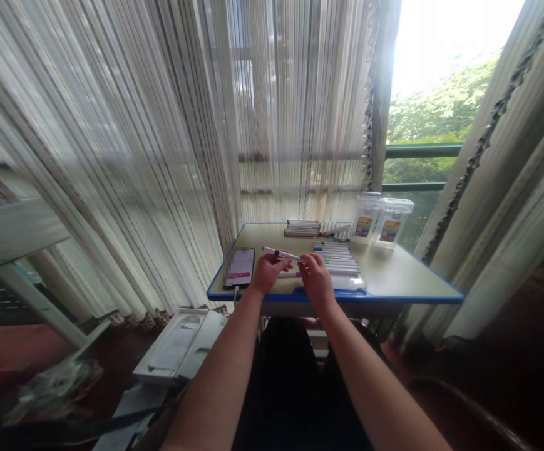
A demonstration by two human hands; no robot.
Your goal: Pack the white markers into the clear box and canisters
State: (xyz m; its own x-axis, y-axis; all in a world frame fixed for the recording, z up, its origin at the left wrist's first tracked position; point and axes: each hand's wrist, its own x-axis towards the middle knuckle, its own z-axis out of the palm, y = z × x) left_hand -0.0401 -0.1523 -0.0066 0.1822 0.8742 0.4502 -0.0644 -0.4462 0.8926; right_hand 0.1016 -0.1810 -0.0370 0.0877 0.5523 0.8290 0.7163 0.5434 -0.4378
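A white marker (285, 254) with a dark band near its left end is held slantwise above the table (407, 279). My left hand (266, 273) grips it near that band, and the fingers of my right hand (317, 277) close on its other end. Between the hands, another white marker (291, 274) with a purple end lies on the tabletop. Just beyond my right hand, a row of white markers (336, 258) with coloured ends lies side by side in what looks like a clear plastic case (354, 280).
More markers (302, 228) are grouped at the table's back edge. Two clear plastic cases (390, 224) with labels stand at the back right. A phone (240, 266) with a cable lies at the left. An open white box (173, 344) sits low on the left; striped curtains (300, 113) hang behind.
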